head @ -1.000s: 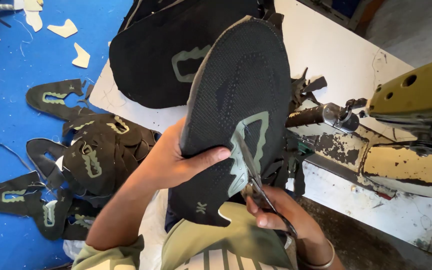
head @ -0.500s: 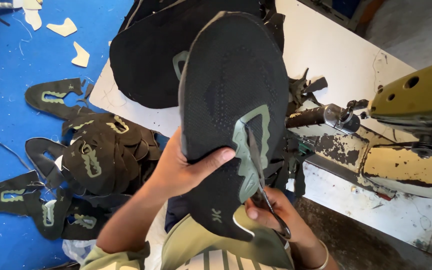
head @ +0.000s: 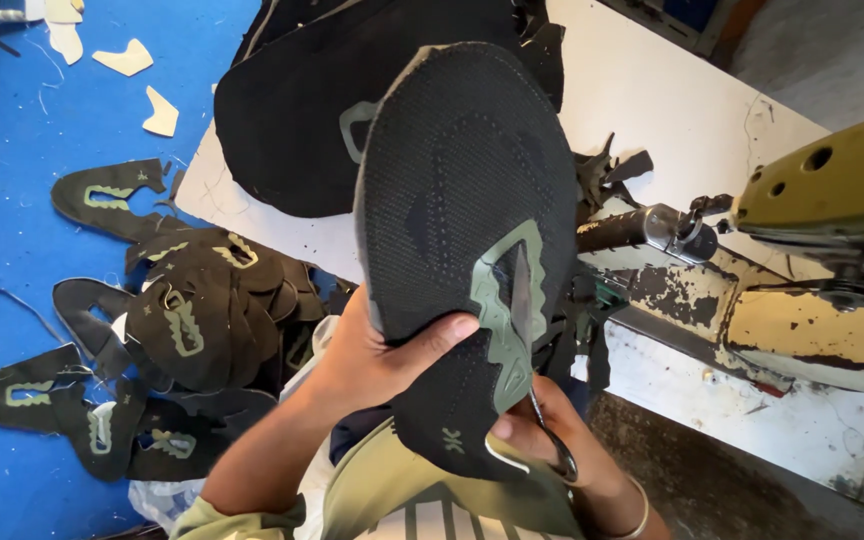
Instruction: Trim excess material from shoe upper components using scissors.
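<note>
The left hand (head: 382,350) grips a black knit shoe upper (head: 462,210) by its lower edge, thumb across the front, and holds it up over the lap, its rounded end pointing away. The right hand (head: 542,440) is closed around the handles of a pair of scissors (head: 537,400), whose blades lie against the olive green patch (head: 507,310) on the upper's right side. Behind the raised piece, a stack of black uppers (head: 292,130) rests on the white bench (head: 672,110). To the right stands an olive sewing machine (head: 832,190) with worn, chipped paint. On the blue floor (head: 22,250) to the left, a pile of finished black uppers (head: 192,320) with green trim lies spread out, with pale offcuts (head: 127,60) farther away.
</note>
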